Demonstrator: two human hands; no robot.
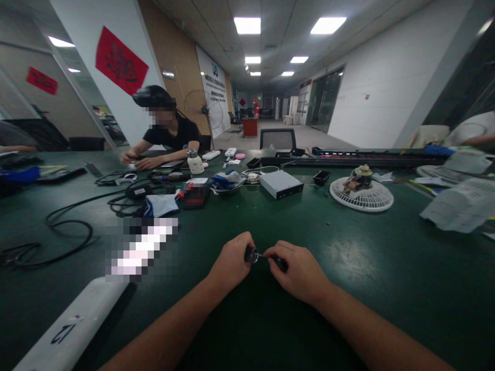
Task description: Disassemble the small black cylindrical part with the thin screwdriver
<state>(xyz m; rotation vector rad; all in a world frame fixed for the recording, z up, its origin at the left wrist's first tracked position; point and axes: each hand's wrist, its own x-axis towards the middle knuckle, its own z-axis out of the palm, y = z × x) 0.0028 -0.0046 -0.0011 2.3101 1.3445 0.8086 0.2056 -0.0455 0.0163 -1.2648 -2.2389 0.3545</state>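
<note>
Gripping | left hand (232, 262): closed round small dark cylinder (251, 255) | right hand (296, 268): pinching thin metal tool (266, 256), tip at cylinder's end | both above green table (367, 257)

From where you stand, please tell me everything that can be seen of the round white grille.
The round white grille looks like plastic and has many narrow slots. It lies flat on the green table, beyond the right hand and farther right. A bulky motor-like part, dark and beige-brown, sits on it and hides its middle. No hand touches the grille. Its underside cannot be seen.
</note>
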